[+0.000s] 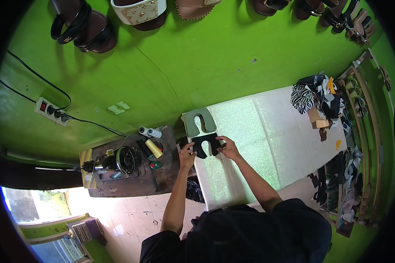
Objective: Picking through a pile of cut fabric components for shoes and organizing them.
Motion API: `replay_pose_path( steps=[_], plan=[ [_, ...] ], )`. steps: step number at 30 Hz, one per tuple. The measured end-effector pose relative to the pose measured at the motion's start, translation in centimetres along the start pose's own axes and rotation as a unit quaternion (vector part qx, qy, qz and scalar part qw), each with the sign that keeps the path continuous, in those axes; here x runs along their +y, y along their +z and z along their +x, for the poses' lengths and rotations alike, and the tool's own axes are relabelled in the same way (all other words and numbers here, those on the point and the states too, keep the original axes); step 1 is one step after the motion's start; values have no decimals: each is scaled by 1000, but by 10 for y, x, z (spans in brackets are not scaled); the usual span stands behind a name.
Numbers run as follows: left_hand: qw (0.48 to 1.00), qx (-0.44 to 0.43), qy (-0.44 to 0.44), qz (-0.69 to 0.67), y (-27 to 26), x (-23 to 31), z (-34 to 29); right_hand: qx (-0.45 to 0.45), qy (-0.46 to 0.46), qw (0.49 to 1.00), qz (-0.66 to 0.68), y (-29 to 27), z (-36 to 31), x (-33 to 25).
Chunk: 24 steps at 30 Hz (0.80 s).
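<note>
left hand: fingers pinch left edge of black piece | right hand: fingers pinch right edge | place: at table end, beside green piece | green lies flat; black not yet released

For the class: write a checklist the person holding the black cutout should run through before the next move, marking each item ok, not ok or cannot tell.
1. Left hand on the black cutout: ok, at its left edge.
2. Right hand on it: ok, at its right edge.
3. Grey-green cutout within reach: ok, on the table just beyond the black one.
4. Scrap heap away from the hands: ok, at the table's right end.
5. Underside of the black cutout clean: cannot tell, hidden.
6. Cutouts clear of each other: cannot tell, their edges lie too close.
</note>
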<state>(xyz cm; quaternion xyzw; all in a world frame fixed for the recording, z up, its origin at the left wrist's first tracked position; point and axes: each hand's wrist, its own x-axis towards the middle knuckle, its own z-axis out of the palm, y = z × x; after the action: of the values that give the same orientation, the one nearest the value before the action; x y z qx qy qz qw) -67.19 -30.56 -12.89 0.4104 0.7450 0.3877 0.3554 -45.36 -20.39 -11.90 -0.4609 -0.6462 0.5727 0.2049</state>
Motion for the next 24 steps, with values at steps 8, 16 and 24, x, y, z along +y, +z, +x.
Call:
replay_pose_path(
  steps=[8, 16, 24],
  plan=[
    [999, 13, -1, 33, 11, -20, 7, 13, -39, 998, -43, 6, 9, 19],
    [995, 25, 15, 92, 16, -25, 7, 14, -56, 990, -131, 9, 12, 25],
    [991, 30, 28, 129, 16, -24, 3, -7, -38, 983, -181, 9, 2, 0]
  ],
)
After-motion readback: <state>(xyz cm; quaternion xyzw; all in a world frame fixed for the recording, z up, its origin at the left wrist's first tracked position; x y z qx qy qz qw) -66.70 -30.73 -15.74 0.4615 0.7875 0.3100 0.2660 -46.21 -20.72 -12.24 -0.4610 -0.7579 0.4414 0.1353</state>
